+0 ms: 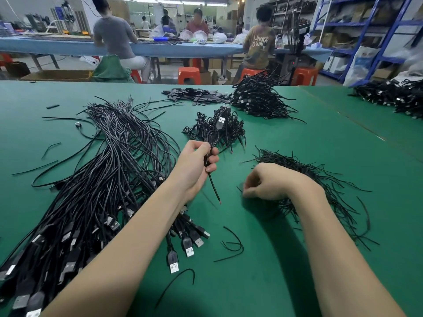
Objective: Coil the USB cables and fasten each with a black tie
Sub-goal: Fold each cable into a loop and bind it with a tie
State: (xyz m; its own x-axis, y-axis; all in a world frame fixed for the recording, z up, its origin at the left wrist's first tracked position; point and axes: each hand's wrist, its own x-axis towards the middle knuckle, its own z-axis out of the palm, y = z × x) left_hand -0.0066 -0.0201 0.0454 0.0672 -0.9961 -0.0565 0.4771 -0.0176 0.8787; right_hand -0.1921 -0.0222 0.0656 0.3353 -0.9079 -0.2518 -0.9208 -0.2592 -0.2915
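Our left hand (201, 161) grips a coiled USB cable (214, 136) upright, keeping its loops together; our right hand (265, 183), fingers curled, picks at the black ties (304, 172) on the table (286, 259), seemingly for one.

A green-covered work table (286, 259) fills the lower frame. At left lies a long sheaf of straight black USB cables (103, 179), plugs toward the lower left. At centre sits a small heap of coiled cables (217, 129); in the upper middle, a bigger heap of coiled cables (258, 99), with a flat scatter of small black sleeves (194, 94) to its left. At right centre is a pile of thin black ties (320, 179). Loose ties (233, 245) lie at bottom centre. More cable bundles (389, 94) are at the upper right.
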